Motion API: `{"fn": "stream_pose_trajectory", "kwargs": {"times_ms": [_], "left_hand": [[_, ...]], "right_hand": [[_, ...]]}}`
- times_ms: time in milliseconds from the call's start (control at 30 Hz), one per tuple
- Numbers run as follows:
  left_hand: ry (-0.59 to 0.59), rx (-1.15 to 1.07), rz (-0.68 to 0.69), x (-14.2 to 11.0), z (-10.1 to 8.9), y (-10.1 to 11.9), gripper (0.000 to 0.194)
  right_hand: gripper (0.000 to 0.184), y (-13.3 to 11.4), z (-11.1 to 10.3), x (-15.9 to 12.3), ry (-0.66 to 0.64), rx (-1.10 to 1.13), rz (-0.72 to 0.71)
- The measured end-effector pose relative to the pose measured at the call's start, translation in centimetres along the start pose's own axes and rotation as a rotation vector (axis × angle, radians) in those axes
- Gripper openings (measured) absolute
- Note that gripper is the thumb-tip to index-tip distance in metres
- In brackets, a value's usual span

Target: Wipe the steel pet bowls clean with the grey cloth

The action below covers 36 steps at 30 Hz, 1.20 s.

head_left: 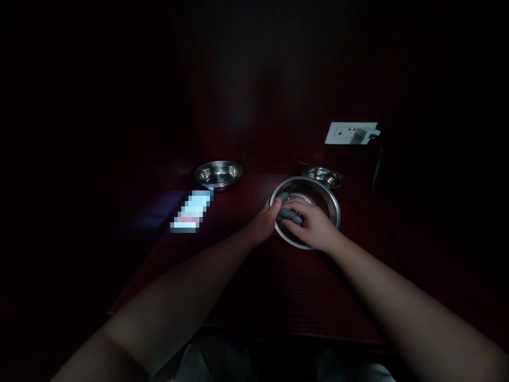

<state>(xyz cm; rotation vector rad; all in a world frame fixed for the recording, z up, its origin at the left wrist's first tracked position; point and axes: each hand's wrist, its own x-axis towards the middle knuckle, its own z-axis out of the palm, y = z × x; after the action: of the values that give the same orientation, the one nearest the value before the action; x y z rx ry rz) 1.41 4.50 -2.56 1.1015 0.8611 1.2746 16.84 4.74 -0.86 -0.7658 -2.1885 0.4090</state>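
A large shiny metal bowl (336, 209) sits on the dark red table, tipped slightly toward me. My left hand (264, 222) is closed on its left rim, thumb over the edge and fingers hidden behind the wall. Inside the bowl, my right hand (312, 225) has its fingers wrapped round a grey, rough-textured cloth or scouring pad (291, 215). It presses this pad against the inner left side. The bottom of the bowl is partly covered by my fingers.
A small metal bowl (218, 174) stands at the back left, another shallow metal dish (324, 176) behind the large bowl. A lit phone (192, 211), blurred out, lies left. A wall socket (350, 133) holds a plug with a hanging cable (376, 170). The surroundings are very dark.
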Motion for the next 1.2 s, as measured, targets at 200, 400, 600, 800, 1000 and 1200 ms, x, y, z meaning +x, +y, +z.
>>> {"fn": "stream_pose_trajectory", "kwargs": {"times_ms": [200,400,600,800,1000,1200], "left_hand": [[0.012,0.101,0.017,0.2,-0.2,-0.2,0.038],[-0.01,0.067,-0.039,0.1,-0.4,-0.3,0.043],[-0.026,0.015,-0.085,0.0,-0.3,-0.2,0.032],[-0.024,0.169,-0.042,0.0,-0.5,0.2,0.033],[-0.102,0.104,-0.017,-0.2,0.1,0.2,0.055],[-0.227,0.072,-0.133,-0.8,0.2,-0.1,0.069]], "right_hand": [[0.012,-0.4,-1.2,-0.2,-0.159,0.099,-0.01],[0.007,-0.3,-2.6,-0.5,-0.378,0.079,0.012],[0.006,0.1,-3.3,-0.7,-0.434,-0.142,0.201],[0.012,-0.2,-3.2,-0.8,-0.438,-0.183,0.207],[0.02,-0.6,-1.8,-0.8,-0.272,-0.027,0.098],[0.018,-0.4,-0.7,-0.1,0.074,-0.16,0.052]]}}
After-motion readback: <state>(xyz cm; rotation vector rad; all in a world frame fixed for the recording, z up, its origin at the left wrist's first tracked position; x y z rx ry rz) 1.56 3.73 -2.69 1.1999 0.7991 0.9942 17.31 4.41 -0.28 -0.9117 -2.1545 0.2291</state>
